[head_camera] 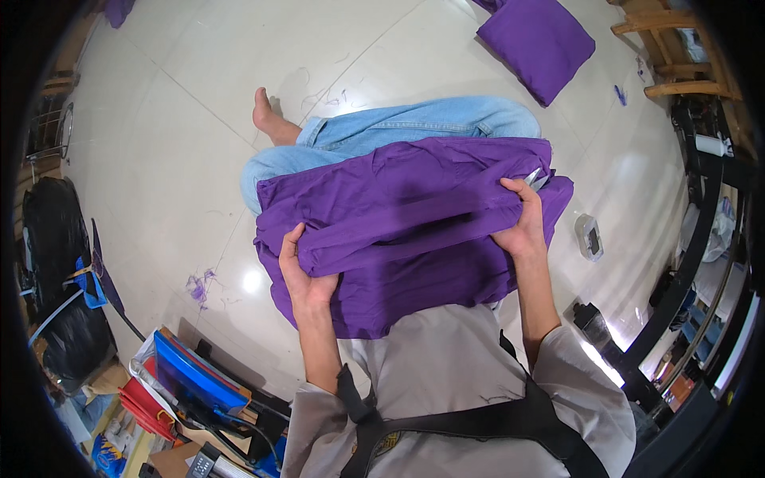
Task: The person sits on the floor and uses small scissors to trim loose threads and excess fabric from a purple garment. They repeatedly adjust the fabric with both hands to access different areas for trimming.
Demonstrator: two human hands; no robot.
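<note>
A large piece of purple cloth point(418, 281) lies across my lap, creased and gathered into folds. My left hand point(311, 275) grips a fold of it at the left, thumb on top. On the other side, my right hand point(526, 215) clasps the same stretch of fabric. Between the two hands the fold runs slightly slanted, with a dark gap under its upper layer. Pointed metal blades, apparently scissors point(535, 178), stick out beside my right thumb; their handles are hidden. Beneath the cloth are my crossed legs in light blue jeans point(406, 122).
A folded purple cloth bundle point(538, 51) rests on the tiled floor point(179, 137) at upper right. Purple thread scraps point(200, 288) lie at left. A small grey object point(590, 237) sits right of me. Black plastic bags point(66, 263) line the left; a black metal frame point(669, 310) stands right.
</note>
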